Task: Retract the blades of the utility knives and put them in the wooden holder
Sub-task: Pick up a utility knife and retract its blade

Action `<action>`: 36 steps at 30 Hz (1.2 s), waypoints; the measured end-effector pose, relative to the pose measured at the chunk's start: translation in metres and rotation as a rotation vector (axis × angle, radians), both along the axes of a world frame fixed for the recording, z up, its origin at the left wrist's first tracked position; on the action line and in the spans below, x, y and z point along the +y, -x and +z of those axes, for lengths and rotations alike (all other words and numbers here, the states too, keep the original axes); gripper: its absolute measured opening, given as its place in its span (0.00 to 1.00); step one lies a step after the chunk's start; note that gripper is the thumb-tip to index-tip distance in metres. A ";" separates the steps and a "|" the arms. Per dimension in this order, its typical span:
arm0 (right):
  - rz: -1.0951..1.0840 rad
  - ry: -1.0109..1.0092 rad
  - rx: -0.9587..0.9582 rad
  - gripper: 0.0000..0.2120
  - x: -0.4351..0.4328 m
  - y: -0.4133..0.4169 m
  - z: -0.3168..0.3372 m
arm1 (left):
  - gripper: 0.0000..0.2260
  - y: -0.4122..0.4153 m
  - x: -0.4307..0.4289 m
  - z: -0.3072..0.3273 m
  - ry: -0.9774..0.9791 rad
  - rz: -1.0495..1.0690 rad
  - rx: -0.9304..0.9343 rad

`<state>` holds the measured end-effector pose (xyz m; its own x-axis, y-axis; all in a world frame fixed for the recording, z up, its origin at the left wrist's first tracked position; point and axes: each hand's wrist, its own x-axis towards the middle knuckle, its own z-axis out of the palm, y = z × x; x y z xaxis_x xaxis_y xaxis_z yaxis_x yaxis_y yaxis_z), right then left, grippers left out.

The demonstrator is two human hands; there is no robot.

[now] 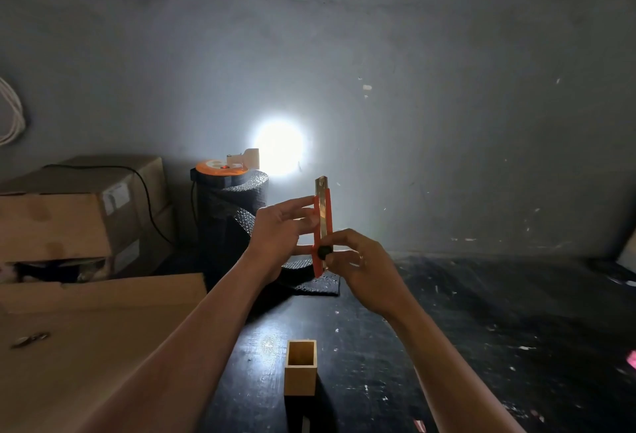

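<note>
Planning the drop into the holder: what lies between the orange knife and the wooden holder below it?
Head view: only bare dark tabletop separates the knife, held in both hands, from the wooden holder.

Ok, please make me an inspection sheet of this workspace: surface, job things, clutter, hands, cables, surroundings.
Surface: dark table, speckled with pale scraps.
Job's things: orange utility knife held upright, blade tip showing above the body; wooden holder upright, looks empty.
Clutter: cardboard boxes; flat cardboard sheet; dark mesh roll with a lamp on top.
Hands: left hand steadies the knife body; right hand grips its lower end by the black slider.
Cables: black cable across the boxes; white cords on the wall.
Surroundings: grey wall, bright light spot.
</note>
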<state>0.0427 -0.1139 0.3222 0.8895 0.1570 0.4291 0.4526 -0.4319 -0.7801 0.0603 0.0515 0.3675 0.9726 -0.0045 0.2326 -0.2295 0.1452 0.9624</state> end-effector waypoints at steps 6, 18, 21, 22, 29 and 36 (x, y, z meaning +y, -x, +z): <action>0.001 -0.020 0.017 0.07 0.000 0.002 0.002 | 0.16 0.001 0.001 0.000 0.009 -0.005 -0.004; 0.039 -0.105 0.025 0.12 0.000 0.007 0.001 | 0.16 0.001 0.001 -0.004 0.025 -0.007 0.002; 0.038 -0.188 0.029 0.11 0.001 0.005 0.002 | 0.15 0.002 0.002 -0.007 0.003 -0.015 0.021; 0.025 -0.200 0.026 0.11 0.002 0.005 0.003 | 0.15 0.003 0.003 -0.010 -0.005 -0.025 0.029; -0.025 -0.181 0.022 0.20 0.003 -0.018 -0.003 | 0.15 0.003 0.007 -0.045 -0.019 -0.109 0.082; -0.014 -0.097 0.057 0.30 0.005 -0.046 -0.053 | 0.08 -0.026 0.022 -0.114 -0.057 0.021 0.194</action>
